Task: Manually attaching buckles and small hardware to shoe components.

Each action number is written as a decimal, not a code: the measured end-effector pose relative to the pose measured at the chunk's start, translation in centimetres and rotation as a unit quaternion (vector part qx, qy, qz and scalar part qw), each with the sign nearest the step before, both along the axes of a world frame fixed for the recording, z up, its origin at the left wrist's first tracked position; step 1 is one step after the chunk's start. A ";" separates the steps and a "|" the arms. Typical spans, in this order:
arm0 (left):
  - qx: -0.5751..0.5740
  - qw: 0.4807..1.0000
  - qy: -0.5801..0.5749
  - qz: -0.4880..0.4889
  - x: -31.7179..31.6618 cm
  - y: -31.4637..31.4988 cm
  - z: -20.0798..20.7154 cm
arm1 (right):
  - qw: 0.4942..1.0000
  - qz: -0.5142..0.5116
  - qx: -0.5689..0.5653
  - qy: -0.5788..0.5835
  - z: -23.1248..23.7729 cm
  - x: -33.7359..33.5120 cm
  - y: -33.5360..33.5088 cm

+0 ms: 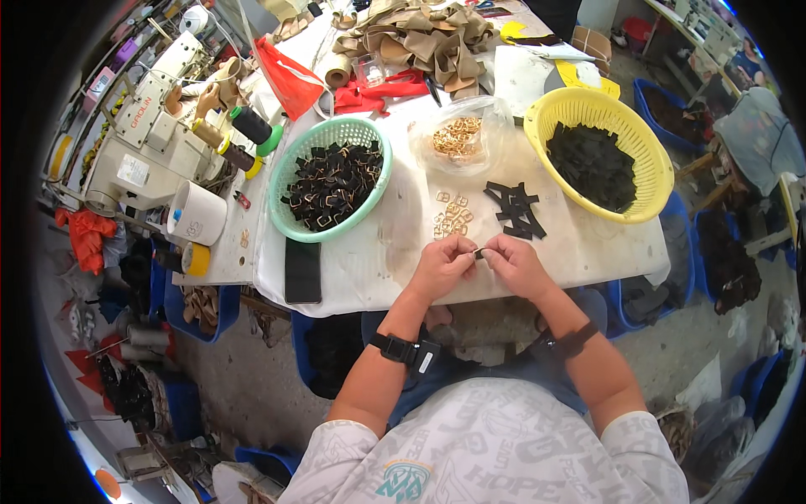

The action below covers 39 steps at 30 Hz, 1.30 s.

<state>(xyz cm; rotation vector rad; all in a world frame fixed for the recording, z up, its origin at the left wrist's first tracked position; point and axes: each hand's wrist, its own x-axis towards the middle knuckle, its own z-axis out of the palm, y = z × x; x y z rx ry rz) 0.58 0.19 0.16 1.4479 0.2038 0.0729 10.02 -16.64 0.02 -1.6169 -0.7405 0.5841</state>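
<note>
My left hand (443, 267) and my right hand (517, 265) meet at the table's front edge. Their fingertips pinch a small black strip (478, 254), mostly covered by the fingers; whether a buckle is on it I cannot make out. Just beyond the left hand lie loose gold buckles (453, 216). Several black strips (514, 208) are heaped beyond the right hand. A clear plastic bag (491, 118) behind them holds more gold buckles. The green basket (277, 202) at left contains black strips with gold buckles on them. Plain black pieces fill the yellow basket (659, 181) at right.
A black phone (303, 271) lies below the green basket. Sewing machine (138, 155), thread cones (250, 124) and a white cup-like container (196, 212) stand at left. Tan pieces (420, 38) pile up at the back. Blue bins (201, 315) sit under and around the table.
</note>
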 end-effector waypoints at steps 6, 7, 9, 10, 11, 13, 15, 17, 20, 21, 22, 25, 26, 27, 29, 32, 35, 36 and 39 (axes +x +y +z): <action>0.013 0.999 0.009 0.028 0.0 -0.1 -0.3 | 0.999 0.000 -0.020 -0.029 0.3 -0.1 0.2; 0.021 0.999 0.011 0.030 0.1 -0.1 -0.3 | 0.999 -0.001 -0.021 -0.037 0.3 0.0 0.2; 0.033 0.998 0.019 0.047 0.0 -0.3 -0.6 | 0.998 -0.003 -0.025 -0.051 0.4 -0.1 0.2; 0.041 0.997 0.020 0.056 0.1 -0.3 -0.5 | 0.998 -0.008 -0.022 -0.055 0.5 0.0 0.3; 0.046 0.997 0.021 0.053 0.1 -0.2 -0.5 | 0.998 -0.013 -0.019 -0.059 0.5 -0.1 0.3; 0.036 0.998 0.015 0.050 0.0 -0.2 -0.4 | 0.998 -0.016 -0.024 -0.063 0.3 0.0 0.4; 0.007 0.999 0.012 0.042 0.0 0.0 -0.5 | 0.999 -0.012 -0.023 -0.046 0.4 0.2 0.3; -0.048 0.998 0.009 0.033 0.0 0.1 0.0 | 0.999 -0.008 -0.021 -0.029 0.5 0.2 0.1; -0.101 0.995 0.011 0.005 0.1 0.4 0.6 | 1.000 -0.001 -0.018 -0.005 0.2 0.2 -0.2; -0.099 0.995 0.020 -0.004 0.3 0.5 0.8 | 1.000 0.002 -0.008 0.023 0.2 0.4 -0.1; -0.098 0.995 0.033 -0.012 0.2 0.5 0.9 | 0.999 0.003 -0.008 0.033 0.2 0.3 -0.1; -0.047 0.997 0.038 -0.045 0.2 0.9 0.8 | 0.999 0.010 -0.009 0.049 0.4 0.3 -0.2; -0.033 0.997 0.038 -0.056 0.2 1.0 0.8 | 0.999 0.014 -0.012 0.044 0.4 0.4 -0.3; -0.030 0.996 0.040 -0.067 0.2 1.1 0.8 | 0.999 0.018 -0.014 0.040 0.4 0.4 -0.4; -0.024 0.995 0.043 -0.089 0.3 1.3 0.6 | 0.999 0.018 -0.011 0.042 0.6 0.3 -0.4; -0.030 0.991 0.053 -0.120 0.4 1.5 0.2 | 0.999 0.018 -0.017 0.030 0.8 0.3 -0.2; 0.002 0.992 0.042 -0.118 0.3 1.3 0.2 | 0.999 0.012 -0.023 0.039 0.6 0.3 -0.1; 0.014 0.993 0.041 -0.113 0.2 1.2 0.2 | 0.999 0.010 -0.024 0.046 0.6 0.4 0.0; 0.005 0.995 0.027 -0.092 -0.1 0.9 0.3 | 0.998 -0.001 -0.040 0.040 1.2 0.2 0.3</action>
